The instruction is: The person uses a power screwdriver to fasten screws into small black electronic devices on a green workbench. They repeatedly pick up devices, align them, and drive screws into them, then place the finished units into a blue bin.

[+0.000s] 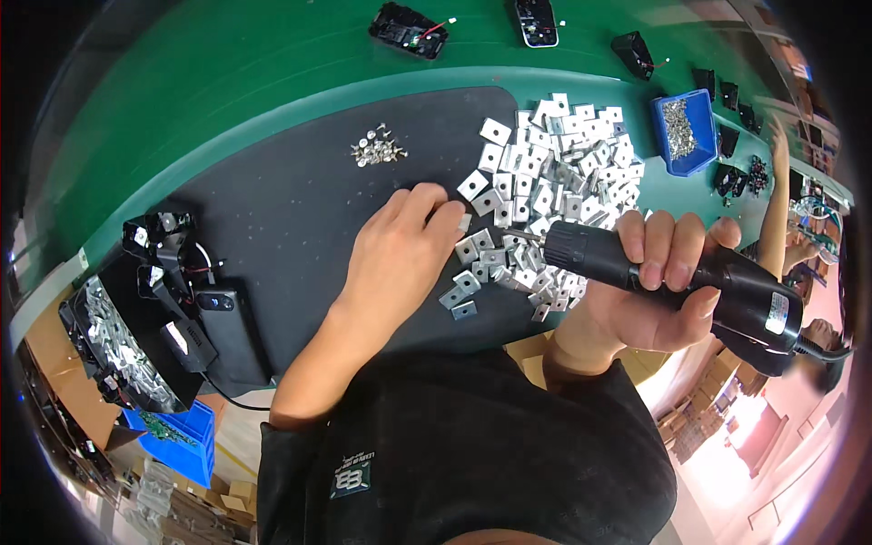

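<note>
My right hand (658, 304) is wrapped round a black corded electric screwdriver (590, 256), held nearly level with its bit pointing left. In front of me, my left hand (392, 254) is closed, fingers curled over a small silver metal plate (464, 222) that shows partly at the fingertips. The bit's tip is a little to the right of that plate. Beside and beyond the screwdriver spreads a heap of silver metal brackets with holes (568, 159) on a black mat (291, 191). A small pile of screws (378, 147) lies farther back on the mat.
On the green bench lie black housings with wires (409, 32) and a blue bin of small metal parts (688, 132). Black devices (222, 318) and a box of silver parts (123, 350) stand at left. A blue crate (186, 445) sits lower. Another person's arm (777, 200) shows at right.
</note>
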A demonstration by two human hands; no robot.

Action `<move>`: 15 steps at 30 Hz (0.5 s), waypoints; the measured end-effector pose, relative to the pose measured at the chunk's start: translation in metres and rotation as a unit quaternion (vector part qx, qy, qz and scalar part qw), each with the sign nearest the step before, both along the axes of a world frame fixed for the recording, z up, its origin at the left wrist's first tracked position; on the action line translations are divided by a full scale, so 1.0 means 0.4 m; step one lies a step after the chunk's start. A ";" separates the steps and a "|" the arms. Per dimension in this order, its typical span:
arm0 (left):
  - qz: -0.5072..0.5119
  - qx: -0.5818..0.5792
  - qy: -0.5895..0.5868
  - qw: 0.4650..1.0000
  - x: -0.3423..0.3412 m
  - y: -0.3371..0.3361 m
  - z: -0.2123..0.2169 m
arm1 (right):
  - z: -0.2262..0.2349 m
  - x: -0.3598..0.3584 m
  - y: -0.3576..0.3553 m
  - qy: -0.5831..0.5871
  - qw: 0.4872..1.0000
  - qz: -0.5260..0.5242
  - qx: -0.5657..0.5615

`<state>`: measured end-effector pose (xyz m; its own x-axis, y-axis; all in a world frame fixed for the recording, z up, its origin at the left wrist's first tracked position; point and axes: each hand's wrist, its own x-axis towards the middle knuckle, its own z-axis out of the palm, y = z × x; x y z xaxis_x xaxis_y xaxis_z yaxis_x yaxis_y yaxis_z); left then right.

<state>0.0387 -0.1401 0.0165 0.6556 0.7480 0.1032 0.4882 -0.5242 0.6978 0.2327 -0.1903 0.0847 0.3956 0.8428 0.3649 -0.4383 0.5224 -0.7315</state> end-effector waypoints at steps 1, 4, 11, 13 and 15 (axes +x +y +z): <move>0.007 -0.015 0.007 1.000 0.000 0.003 0.006 | -0.005 0.002 0.001 0.003 1.000 0.000 -0.003; 0.030 -0.052 0.014 0.998 -0.009 0.016 0.008 | -0.011 0.001 0.000 0.004 0.999 -0.026 -0.028; 0.258 -0.077 -0.111 0.957 0.008 0.224 0.042 | -0.020 -0.001 0.011 0.027 0.998 -0.015 -0.061; 0.264 0.054 -0.085 0.959 0.019 0.280 0.024 | -0.020 -0.006 0.014 0.030 0.998 0.001 -0.062; 0.272 0.114 -0.066 0.953 0.033 0.312 0.011 | -0.025 -0.007 0.021 0.027 0.998 0.039 -0.045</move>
